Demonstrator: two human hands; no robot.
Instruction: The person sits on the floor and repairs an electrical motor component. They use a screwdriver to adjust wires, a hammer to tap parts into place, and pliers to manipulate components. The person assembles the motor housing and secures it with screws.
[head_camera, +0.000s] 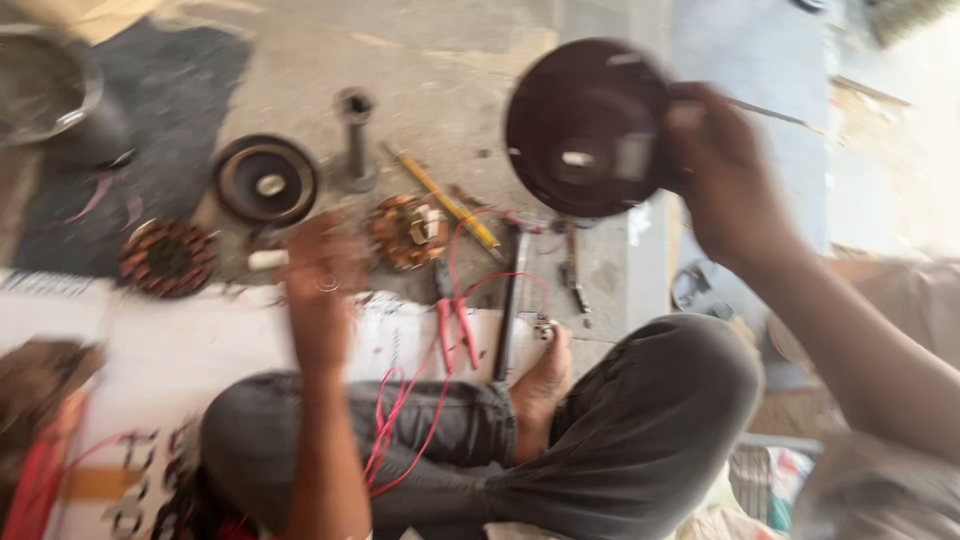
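Dark-brown round motor cover (585, 128) gripped in right hand (725, 175).

On the floor (300, 60) before you lie a copper stator (168, 258), a round housing (266, 181), a yellow screwdriver (440, 195), red pliers (455, 325) and red wires (400, 410).

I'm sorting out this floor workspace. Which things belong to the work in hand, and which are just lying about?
In hand:
- right hand holding the dark round motor cover
- left hand beside the copper-wound stator

Lying about:
- second round cover
- another wound stator
- yellow-handled screwdriver
- red-handled pliers
- upright metal shaft
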